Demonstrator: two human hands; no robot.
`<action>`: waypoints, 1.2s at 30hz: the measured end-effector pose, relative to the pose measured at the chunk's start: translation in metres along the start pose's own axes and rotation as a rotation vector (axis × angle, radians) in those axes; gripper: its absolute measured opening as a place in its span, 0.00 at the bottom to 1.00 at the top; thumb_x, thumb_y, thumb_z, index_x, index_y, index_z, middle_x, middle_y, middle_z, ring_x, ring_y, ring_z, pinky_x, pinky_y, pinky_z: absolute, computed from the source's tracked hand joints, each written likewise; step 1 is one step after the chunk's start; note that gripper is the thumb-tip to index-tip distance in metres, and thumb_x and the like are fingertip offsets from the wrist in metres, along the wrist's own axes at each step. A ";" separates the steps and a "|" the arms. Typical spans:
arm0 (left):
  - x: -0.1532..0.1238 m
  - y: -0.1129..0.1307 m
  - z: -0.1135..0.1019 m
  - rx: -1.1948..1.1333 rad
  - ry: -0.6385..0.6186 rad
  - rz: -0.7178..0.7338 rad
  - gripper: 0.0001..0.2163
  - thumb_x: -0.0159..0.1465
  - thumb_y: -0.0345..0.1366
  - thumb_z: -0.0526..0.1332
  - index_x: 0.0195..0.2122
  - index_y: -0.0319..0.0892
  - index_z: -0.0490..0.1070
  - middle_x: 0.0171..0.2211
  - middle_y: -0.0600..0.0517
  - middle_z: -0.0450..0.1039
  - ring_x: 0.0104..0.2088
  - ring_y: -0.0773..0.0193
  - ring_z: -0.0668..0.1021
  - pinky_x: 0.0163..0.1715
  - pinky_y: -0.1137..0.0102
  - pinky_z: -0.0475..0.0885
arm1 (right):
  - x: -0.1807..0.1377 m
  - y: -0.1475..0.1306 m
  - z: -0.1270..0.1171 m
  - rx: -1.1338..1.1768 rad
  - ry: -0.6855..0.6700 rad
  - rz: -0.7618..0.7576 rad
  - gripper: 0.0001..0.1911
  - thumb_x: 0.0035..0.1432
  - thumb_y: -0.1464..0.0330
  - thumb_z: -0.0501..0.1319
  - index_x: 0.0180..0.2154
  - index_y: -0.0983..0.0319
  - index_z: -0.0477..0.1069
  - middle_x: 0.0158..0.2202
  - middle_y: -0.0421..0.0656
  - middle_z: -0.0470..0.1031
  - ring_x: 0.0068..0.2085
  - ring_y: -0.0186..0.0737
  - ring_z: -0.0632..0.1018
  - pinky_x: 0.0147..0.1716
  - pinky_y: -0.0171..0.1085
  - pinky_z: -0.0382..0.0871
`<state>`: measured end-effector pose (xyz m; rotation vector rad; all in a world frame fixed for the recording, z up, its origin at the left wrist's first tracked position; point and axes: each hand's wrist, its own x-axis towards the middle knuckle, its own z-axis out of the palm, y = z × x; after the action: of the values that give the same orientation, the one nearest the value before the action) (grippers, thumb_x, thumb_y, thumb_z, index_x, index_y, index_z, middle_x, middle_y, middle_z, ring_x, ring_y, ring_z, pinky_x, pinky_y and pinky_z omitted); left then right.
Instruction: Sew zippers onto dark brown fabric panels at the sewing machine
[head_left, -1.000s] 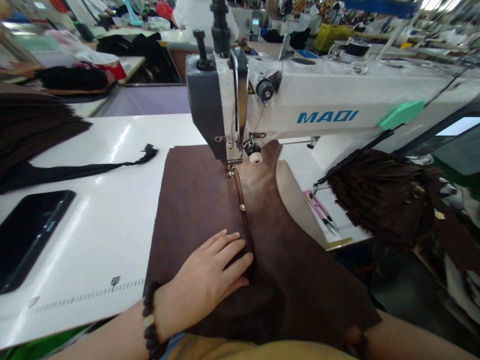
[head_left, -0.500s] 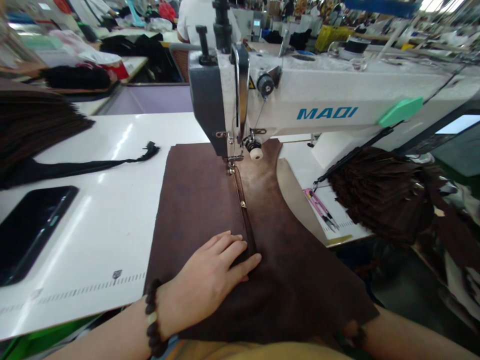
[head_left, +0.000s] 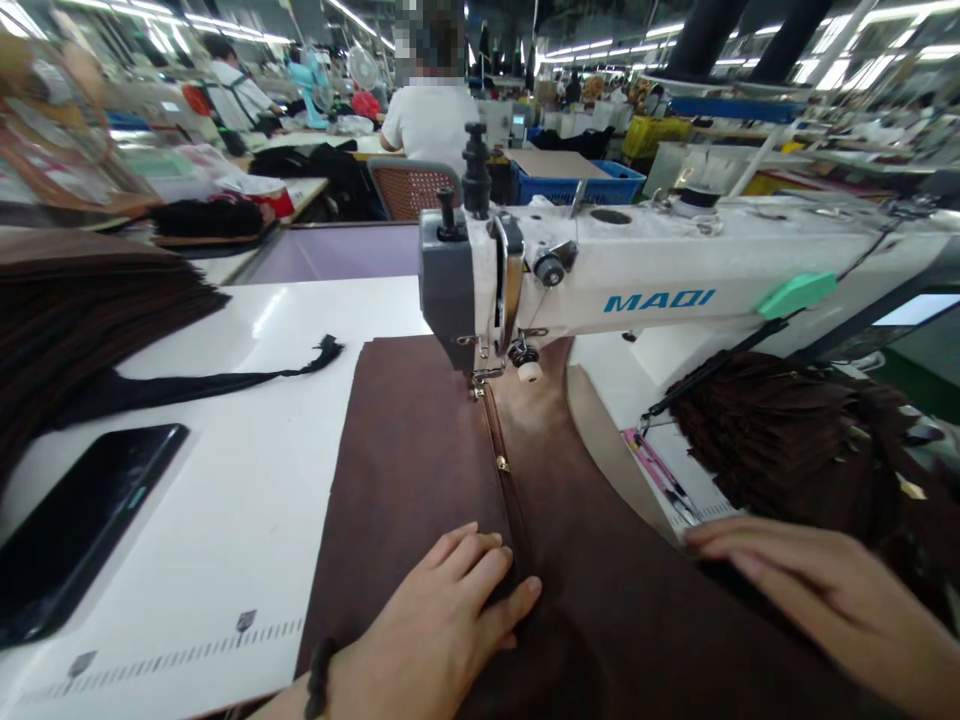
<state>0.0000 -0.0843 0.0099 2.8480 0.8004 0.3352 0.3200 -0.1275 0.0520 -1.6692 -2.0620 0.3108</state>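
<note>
The left hand (head_left: pixel 442 620) lies palm down on a dark brown leather panel (head_left: pixel 420 440), its fingers slightly bent and its thumb spread away, resting beside and across the lower part of a narrow strip (head_left: pixel 514 510) that bears a gold-coloured metal piece (head_left: pixel 502 463). The right hand (head_left: pixel 840 590) is extended with fingers nearly straight, not visibly gripping anything; its fingertips are by the near edge of the table (head_left: pixel 247 520), close to a pink-handled tool (head_left: pixel 660 470) with pointed metal tips, though contact is unclear. The panel lies from beneath the presser foot (head_left: pixel 478 392) of a white MAQI sewing machine (head_left: pixel 660 290) down past the table's near edge, with a beige piece (head_left: pixel 619 450) showing along its curved right side. Toward the table's left edge are a black phone (head_left: pixel 90 530), a black fabric strip (head_left: pixel 195 388) and a stack of brown pieces (head_left: pixel 82 300). A dark brown bundle (head_left: pixel 780 430) sits to the right of the pink-handled tool. Beyond the table's far edge, a person in a white shirt (head_left: pixel 431 125) sits near a blue crate (head_left: pixel 577 187).
</note>
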 end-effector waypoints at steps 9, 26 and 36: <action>0.001 0.003 -0.005 0.034 0.023 -0.023 0.17 0.61 0.40 0.60 0.51 0.48 0.63 0.40 0.52 0.69 0.44 0.60 0.70 0.48 0.63 0.65 | 0.098 -0.084 0.063 -0.130 -0.138 -0.491 0.22 0.60 0.68 0.50 0.55 0.65 0.58 0.57 0.47 0.60 0.57 0.41 0.62 0.55 0.43 0.62; 0.002 -0.004 0.020 0.129 0.200 0.048 0.17 0.58 0.45 0.61 0.47 0.48 0.65 0.37 0.54 0.70 0.41 0.62 0.70 0.46 0.65 0.63 | 0.131 -0.070 0.111 -0.197 -0.241 -0.442 0.22 0.59 0.61 0.52 0.54 0.59 0.60 0.54 0.47 0.61 0.55 0.44 0.63 0.54 0.51 0.56; 0.008 -0.003 0.030 0.180 0.328 0.056 0.13 0.60 0.43 0.59 0.45 0.48 0.67 0.35 0.55 0.71 0.39 0.63 0.71 0.45 0.67 0.65 | 0.135 -0.068 0.107 -0.214 -0.272 -0.463 0.23 0.59 0.61 0.53 0.55 0.59 0.59 0.55 0.47 0.61 0.55 0.44 0.61 0.54 0.52 0.56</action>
<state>0.0133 -0.0804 -0.0178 3.0307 0.8445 0.7929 0.1882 -0.0009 0.0188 -1.2547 -2.6893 0.1718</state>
